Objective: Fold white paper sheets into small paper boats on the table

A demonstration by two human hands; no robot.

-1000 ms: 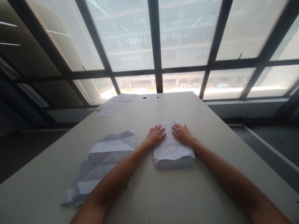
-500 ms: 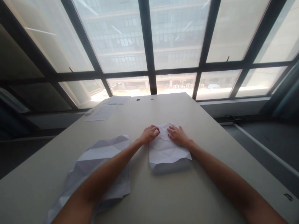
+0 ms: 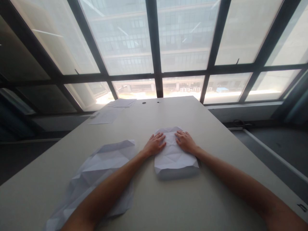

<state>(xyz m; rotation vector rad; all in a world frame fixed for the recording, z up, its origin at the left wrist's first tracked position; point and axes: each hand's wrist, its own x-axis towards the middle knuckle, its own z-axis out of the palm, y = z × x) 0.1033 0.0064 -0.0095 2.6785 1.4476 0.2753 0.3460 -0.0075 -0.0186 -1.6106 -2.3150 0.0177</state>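
Observation:
A creased sheet of white paper (image 3: 174,158) lies in front of me, its near edge bent up off the table. My left hand (image 3: 155,144) rests flat on the sheet's upper left side, fingers stretched out and a little apart. On the upper right side lies my right hand (image 3: 185,141), also flat with its fingers spread. Neither hand grips anything. To the left, a larger crumpled sheet of paper (image 3: 103,158) with many fold lines spreads under my left forearm, which hides part of it.
Everything rests on a long white table (image 3: 228,189). Several flat papers (image 3: 103,116) lie at its far left corner. Two small dark spots, one a round hole (image 3: 143,103), are near the far edge. Tall windows (image 3: 183,38) stand beyond the table.
My left hand has gone from curled fingers to lying flatter on the paper. My right hand has shifted slightly, still flat. The view has moved a little.

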